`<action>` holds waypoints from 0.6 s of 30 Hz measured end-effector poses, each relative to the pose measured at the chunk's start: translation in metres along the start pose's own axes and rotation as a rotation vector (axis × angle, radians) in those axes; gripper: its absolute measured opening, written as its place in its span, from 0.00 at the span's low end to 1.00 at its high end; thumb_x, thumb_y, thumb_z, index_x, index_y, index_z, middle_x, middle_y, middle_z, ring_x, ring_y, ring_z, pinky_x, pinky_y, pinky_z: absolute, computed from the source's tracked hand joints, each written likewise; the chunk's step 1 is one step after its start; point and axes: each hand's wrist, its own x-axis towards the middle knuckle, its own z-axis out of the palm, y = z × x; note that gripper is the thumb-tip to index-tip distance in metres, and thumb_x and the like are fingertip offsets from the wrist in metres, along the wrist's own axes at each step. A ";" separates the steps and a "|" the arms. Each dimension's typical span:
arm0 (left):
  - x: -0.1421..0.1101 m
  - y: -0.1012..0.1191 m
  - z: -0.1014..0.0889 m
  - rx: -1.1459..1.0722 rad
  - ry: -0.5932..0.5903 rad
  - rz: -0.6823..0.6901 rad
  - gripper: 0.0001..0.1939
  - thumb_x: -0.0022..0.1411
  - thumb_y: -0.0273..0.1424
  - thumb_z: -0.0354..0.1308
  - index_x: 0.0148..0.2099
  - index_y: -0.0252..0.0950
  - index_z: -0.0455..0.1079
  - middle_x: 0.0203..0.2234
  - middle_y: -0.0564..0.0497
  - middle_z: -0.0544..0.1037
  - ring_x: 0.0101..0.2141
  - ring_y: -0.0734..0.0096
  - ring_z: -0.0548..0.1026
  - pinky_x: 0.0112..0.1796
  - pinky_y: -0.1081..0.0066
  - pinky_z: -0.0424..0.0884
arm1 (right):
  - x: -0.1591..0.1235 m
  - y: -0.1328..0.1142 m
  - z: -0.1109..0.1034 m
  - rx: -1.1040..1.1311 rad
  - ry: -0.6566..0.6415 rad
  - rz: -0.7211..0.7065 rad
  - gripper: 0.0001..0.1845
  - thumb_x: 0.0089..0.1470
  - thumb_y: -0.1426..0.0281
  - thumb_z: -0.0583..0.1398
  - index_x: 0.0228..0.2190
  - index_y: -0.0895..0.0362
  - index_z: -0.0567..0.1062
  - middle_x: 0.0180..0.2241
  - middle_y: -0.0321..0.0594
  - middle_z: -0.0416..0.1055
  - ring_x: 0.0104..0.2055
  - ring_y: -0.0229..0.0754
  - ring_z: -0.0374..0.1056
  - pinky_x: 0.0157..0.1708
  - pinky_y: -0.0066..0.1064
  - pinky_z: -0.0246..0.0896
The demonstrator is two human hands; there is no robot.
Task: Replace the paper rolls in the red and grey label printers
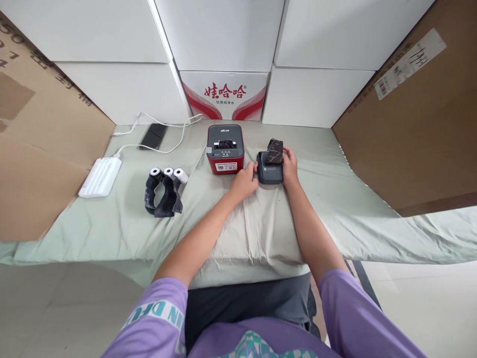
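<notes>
A small dark grey portable printer (270, 174) lies on the cloth, between my two hands. From its top a dark, marble-patterned paper strip (275, 150) sticks up. My right hand (290, 167) is wrapped round the printer's right side. My left hand (245, 182) is closed, with curled fingertips against the printer's left side. Just left of it stands a larger red and black receipt printer (225, 149), with a dark strip showing at its slot. Several fingers of both hands are partly hidden.
Three paper rolls (168, 171) with dark strips stand to the left. Behind them lie a black phone (154, 135) and a white power bank (100, 177) with a white cable. Cardboard boxes (417, 124) flank the cloth-covered table (328, 184); white boxes (223, 35) line the back.
</notes>
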 end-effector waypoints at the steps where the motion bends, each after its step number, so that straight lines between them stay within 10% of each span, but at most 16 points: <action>1: 0.000 0.000 0.000 0.008 0.001 0.002 0.20 0.58 0.22 0.52 0.53 0.39 0.64 0.44 0.43 0.82 0.42 0.55 0.81 0.41 0.64 0.72 | 0.000 0.000 0.000 0.009 -0.001 0.001 0.22 0.49 0.56 0.58 0.45 0.51 0.70 0.46 0.40 0.78 0.51 0.44 0.74 0.54 0.39 0.69; 18: -0.001 0.007 -0.002 0.098 -0.026 -0.032 0.24 0.58 0.24 0.53 0.56 0.40 0.64 0.39 0.43 0.81 0.39 0.51 0.81 0.36 0.63 0.71 | -0.001 -0.002 -0.001 -0.023 0.037 -0.008 0.21 0.49 0.59 0.56 0.45 0.52 0.71 0.47 0.39 0.77 0.51 0.42 0.73 0.54 0.37 0.68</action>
